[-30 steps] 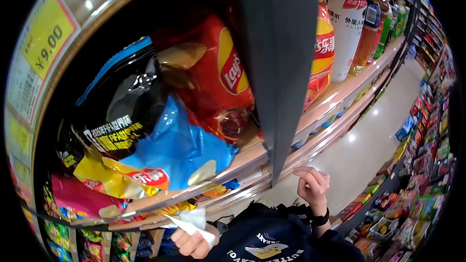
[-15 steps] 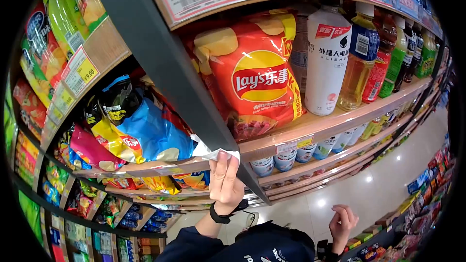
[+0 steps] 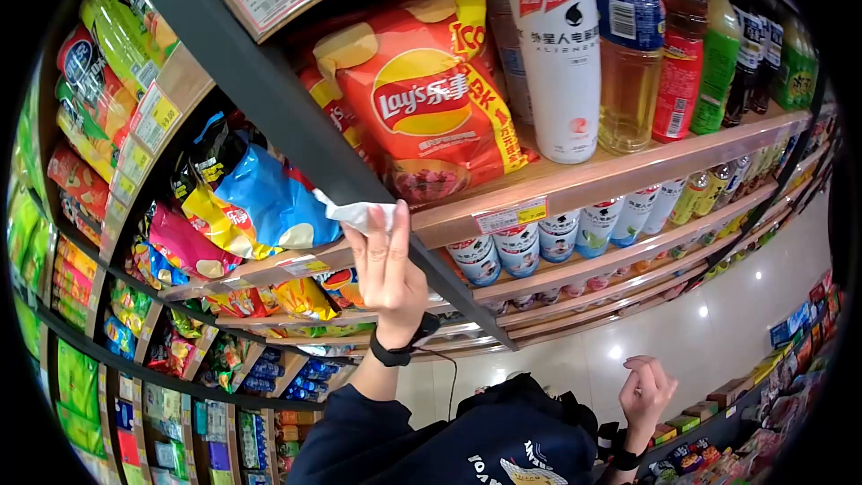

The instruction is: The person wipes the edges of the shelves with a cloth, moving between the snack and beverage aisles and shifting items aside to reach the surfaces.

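Observation:
My left hand (image 3: 388,283) is closed on a white cloth or tissue (image 3: 359,214), pressing it against the wooden shelf edge beside the dark upright post (image 3: 269,90). Above and right of the cloth stands a red Lay's bag (image 3: 422,99); blue and yellow chip bags (image 3: 269,189) lie to its left. My right hand (image 3: 645,391) hangs in the air at the lower right, fingers loosely curled and apart, holding nothing.
Bottles, among them a white one (image 3: 561,63), line the right shelf (image 3: 611,166). Small cups and bottles fill the row below. More stocked shelves curve down the left, and low goods (image 3: 700,449) border the tiled floor (image 3: 575,355) at lower right.
The view has shifted, so the shelves appear higher and farther left on the right side. My left hand still holds the cloth at the shelf edge near the post.

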Tool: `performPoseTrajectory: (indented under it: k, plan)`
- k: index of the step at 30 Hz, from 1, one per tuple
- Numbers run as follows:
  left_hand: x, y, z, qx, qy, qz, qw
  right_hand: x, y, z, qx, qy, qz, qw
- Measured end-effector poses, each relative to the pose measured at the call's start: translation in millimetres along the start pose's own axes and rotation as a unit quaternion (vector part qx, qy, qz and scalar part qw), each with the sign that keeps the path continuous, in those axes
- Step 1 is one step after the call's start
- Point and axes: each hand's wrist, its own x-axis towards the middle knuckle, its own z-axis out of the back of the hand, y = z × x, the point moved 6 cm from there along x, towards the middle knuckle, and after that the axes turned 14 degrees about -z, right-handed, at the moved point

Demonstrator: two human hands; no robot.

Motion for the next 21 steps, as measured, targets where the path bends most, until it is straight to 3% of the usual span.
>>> performPoseTrajectory:
  k: [8, 12, 16, 17, 19, 20, 21]
  plan:
    - [-6, 1, 2, -0.043, -0.008, 0.023, 0.999, -25, -18, 7, -0.025, 0.045, -0.054, 0.997]
    - [-44, -7, -1, -0.086, 0.059, 0.038, 0.994, -33, -14, -3, -0.026, 0.057, -0.043, 0.997]
    - [-50, -18, 19, -0.209, 0.089, 0.146, 0.963, -27, 0, -10, 0.003, 0.059, -0.022, 0.998]
    - [-54, -18, 25, -0.258, 0.081, 0.174, 0.947, -25, 2, -10, 0.022, 0.062, -0.023, 0.998]
    - [-65, -22, 28, -0.446, 0.002, 0.281, 0.850, -24, 9, -7, 0.024, 0.059, -0.017, 0.998]
    - [-88, -22, 20, -0.551, -0.060, 0.397, 0.731, -26, 9, -8, 0.024, 0.056, -0.015, 0.998]
    - [-78, -34, 15, -0.609, -0.039, 0.422, 0.671, -28, 9, -9, 0.024, 0.053, -0.012, 0.998]
